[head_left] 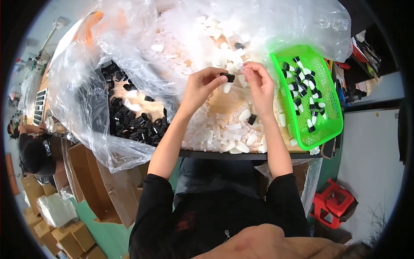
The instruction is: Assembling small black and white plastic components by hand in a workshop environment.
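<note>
Over the middle of the table my left hand [202, 88] pinches a black plastic cap [227, 77] between thumb and fingertips. A white rounded piece [226, 88] shows just below that cap; whether it is joined to it I cannot tell. My right hand [260, 86] is raised close by, thumb and forefinger closed on a small translucent plastic piece [240, 66]. Beneath both hands lie loose white and translucent pieces [233, 137]. One white piece [245, 115] lies beside a black cap [252, 119] near my right wrist.
On the right stands a green basket [305, 141] holding several black-and-white assembled pieces. To the left, a clear plastic bag [86, 108] lies open around a heap of black caps [133, 125]. Cardboard boxes [71, 235], a red stool [334, 203] and another person [34, 151] are beyond the table.
</note>
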